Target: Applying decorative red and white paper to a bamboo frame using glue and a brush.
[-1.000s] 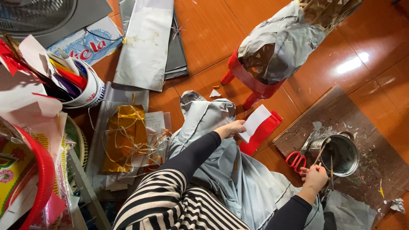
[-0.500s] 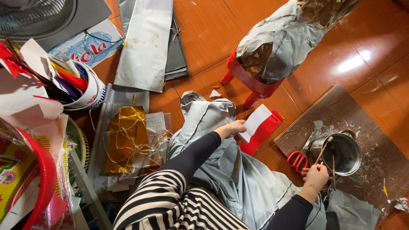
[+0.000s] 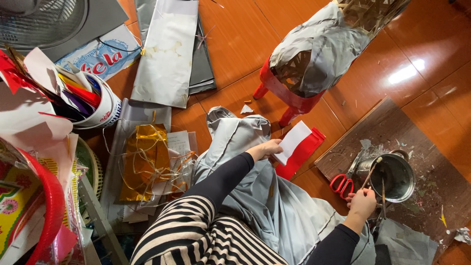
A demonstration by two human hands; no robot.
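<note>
The right hand (image 3: 362, 203) is closed around a thin stick (image 3: 371, 172) that slants up into the metal pot (image 3: 395, 176) just beyond it. The left hand (image 3: 267, 148) pinches the white-and-red paper (image 3: 297, 143), which stretches away toward the red stool (image 3: 287, 95).

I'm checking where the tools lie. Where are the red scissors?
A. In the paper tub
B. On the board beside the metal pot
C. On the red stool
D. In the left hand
B: the scissors lie on the board, against the pot.
</note>
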